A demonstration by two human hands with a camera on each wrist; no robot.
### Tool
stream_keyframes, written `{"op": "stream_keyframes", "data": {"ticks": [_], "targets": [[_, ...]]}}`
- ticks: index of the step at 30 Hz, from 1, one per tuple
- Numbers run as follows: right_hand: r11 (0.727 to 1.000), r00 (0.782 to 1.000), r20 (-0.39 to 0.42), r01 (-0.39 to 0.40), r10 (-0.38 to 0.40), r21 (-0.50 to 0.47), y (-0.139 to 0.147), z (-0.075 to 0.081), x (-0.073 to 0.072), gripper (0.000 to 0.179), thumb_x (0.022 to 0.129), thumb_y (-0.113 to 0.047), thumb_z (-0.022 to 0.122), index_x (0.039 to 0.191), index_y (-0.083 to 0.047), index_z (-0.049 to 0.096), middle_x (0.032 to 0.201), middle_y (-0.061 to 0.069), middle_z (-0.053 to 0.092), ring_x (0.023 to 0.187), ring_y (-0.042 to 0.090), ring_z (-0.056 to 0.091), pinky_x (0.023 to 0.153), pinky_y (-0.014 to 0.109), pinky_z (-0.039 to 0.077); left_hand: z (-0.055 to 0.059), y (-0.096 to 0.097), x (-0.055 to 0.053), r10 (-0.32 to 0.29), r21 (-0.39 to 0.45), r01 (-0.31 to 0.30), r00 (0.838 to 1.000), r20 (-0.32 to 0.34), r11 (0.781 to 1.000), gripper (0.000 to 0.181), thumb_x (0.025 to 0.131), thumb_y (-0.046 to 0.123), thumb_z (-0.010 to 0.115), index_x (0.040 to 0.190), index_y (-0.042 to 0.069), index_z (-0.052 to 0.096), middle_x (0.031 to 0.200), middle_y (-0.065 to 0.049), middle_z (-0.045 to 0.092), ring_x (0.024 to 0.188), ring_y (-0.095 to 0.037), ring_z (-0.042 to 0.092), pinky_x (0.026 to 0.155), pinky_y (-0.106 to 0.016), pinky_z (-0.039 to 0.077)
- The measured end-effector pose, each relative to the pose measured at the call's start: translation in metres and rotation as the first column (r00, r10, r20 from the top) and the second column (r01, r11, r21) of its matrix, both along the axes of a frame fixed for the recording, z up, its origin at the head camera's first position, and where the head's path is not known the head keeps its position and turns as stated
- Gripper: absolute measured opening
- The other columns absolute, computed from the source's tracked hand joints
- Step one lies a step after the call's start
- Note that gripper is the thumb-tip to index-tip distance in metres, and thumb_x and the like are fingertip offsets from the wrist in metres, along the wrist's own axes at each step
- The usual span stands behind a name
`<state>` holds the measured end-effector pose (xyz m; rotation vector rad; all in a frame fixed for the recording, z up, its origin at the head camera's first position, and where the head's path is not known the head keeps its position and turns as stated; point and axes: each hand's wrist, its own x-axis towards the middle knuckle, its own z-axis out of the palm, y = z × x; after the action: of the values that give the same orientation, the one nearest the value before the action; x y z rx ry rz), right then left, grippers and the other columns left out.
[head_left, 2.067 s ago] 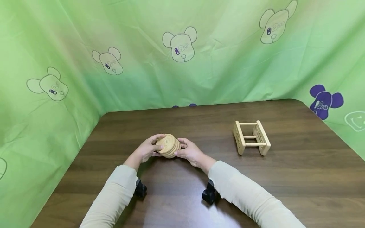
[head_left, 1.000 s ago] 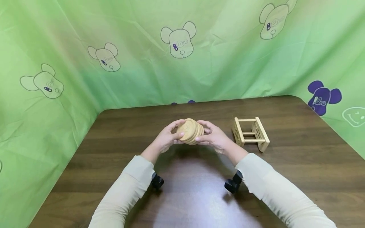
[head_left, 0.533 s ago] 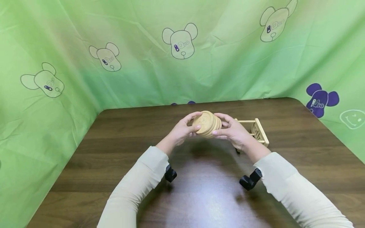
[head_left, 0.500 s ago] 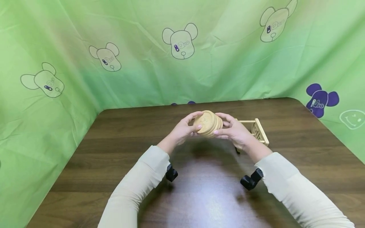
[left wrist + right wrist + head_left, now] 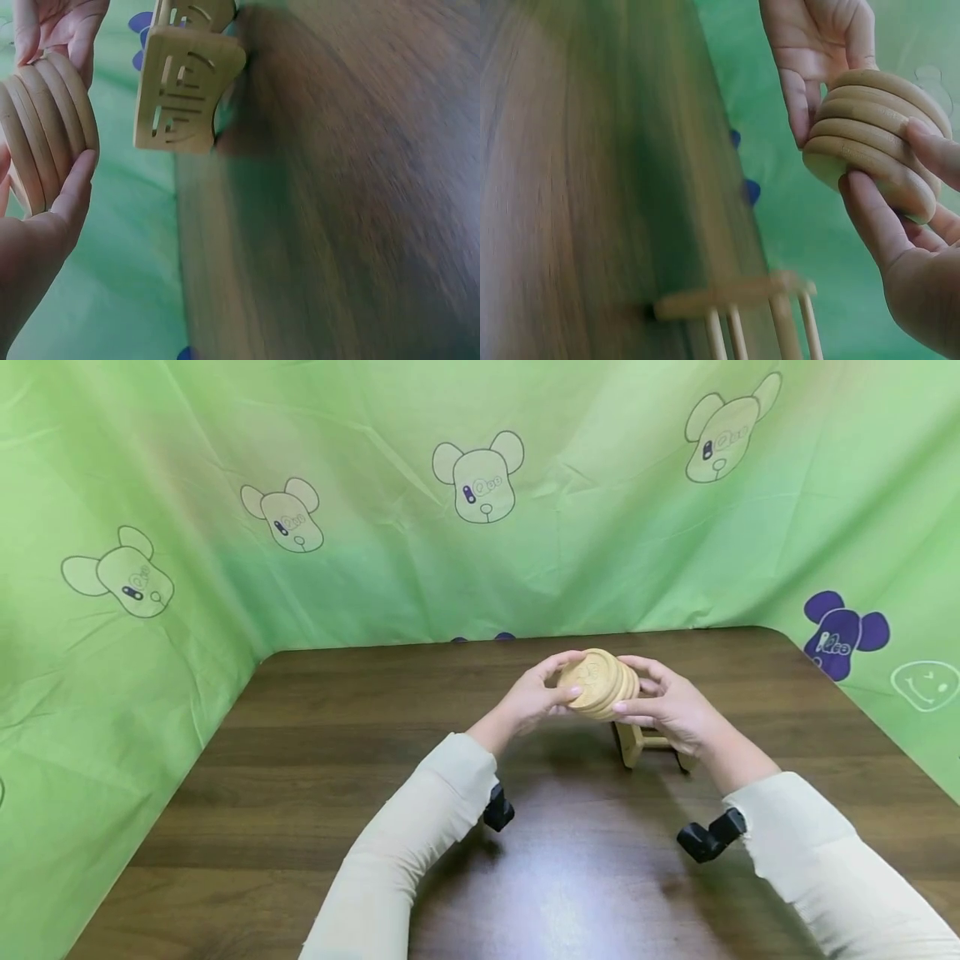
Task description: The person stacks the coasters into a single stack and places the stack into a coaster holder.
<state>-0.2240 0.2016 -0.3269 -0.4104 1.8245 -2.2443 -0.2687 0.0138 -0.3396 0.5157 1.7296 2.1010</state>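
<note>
Between both hands, a stack of several round wooden coasters (image 5: pixel 597 683) is held above the table, tilted on its side with an engraved face toward the left. My left hand (image 5: pixel 534 697) grips the stack from the left, thumb on the front face. From the right, my right hand (image 5: pixel 671 706) holds the other end with thumb and fingers. In the right wrist view the coasters (image 5: pixel 877 127) lie pressed together between the two hands. A light wooden rack (image 5: pixel 632 745) stands on the table just behind and below my right hand, which hides most of it; its cut-out side panel (image 5: pixel 184 90) shows in the left wrist view.
The brown wood-grain table (image 5: pixel 315 793) spreads out on all sides. Behind it hangs a green cloth (image 5: pixel 375 552) with printed bear heads. Black wrist cameras (image 5: pixel 708 837) hang under both sleeves.
Both hands have carried the stack of coasters from the table's middle to the right and slightly away, up to the rack. The rack has become mostly covered by the right hand.
</note>
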Motion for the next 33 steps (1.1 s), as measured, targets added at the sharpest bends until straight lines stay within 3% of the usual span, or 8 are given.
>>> {"op": "stream_keyframes", "data": {"ticks": [9,16,26,33], "targets": [[1.0,0.999,-0.044,0.015,-0.014,0.027,0.031,-0.003,0.0,0.055,0.075,0.014,0.055,0.118,-0.013,0.036,0.098,0.003,0.057,0.083,0.018,0.059,0.069,0.03,0.047,-0.005,0.03,-0.005,-0.015,-0.024,0.013,0.996,-0.089,1.0,0.048,0.078,-0.009,0.054,0.123,0.005,0.046,0.115,-0.005,0.045,0.084,-0.011,0.05,0.073,-0.036,0.046],[1.0,0.997,-0.076,0.017,-0.015,0.024,0.053,-0.005,0.003,0.053,0.075,0.015,0.054,0.116,-0.017,0.039,0.097,0.002,0.059,0.082,0.017,0.06,0.069,0.029,0.047,-0.003,0.049,-0.007,-0.026,-0.134,-0.007,0.968,-0.248,0.991,0.045,0.078,-0.004,0.059,0.12,0.006,0.049,0.119,-0.011,0.049,0.091,-0.004,0.047,0.072,-0.018,0.041],[1.0,0.994,-0.112,0.007,-0.005,0.018,0.069,-0.008,0.005,0.055,0.075,0.019,0.051,0.117,-0.015,0.041,0.099,0.002,0.058,0.083,0.018,0.06,0.069,0.029,0.047,-0.004,0.068,-0.009,-0.019,-0.242,-0.058,0.952,-0.306,0.969,0.043,0.076,0.0,0.063,0.116,0.011,0.052,0.121,-0.008,0.049,0.073,-0.006,0.042,0.063,-0.016,0.037],[1.0,0.991,-0.132,0.009,-0.006,0.017,0.078,-0.015,0.005,0.057,0.074,0.022,0.049,0.116,-0.015,0.042,0.101,-0.001,0.058,0.084,0.017,0.059,0.068,0.03,0.047,-0.009,0.08,-0.009,-0.008,-0.275,-0.074,0.958,-0.286,0.959,0.041,0.076,-0.001,0.062,0.113,0.012,0.053,0.118,-0.006,0.051,0.078,-0.006,0.044,0.067,-0.017,0.038]]}}
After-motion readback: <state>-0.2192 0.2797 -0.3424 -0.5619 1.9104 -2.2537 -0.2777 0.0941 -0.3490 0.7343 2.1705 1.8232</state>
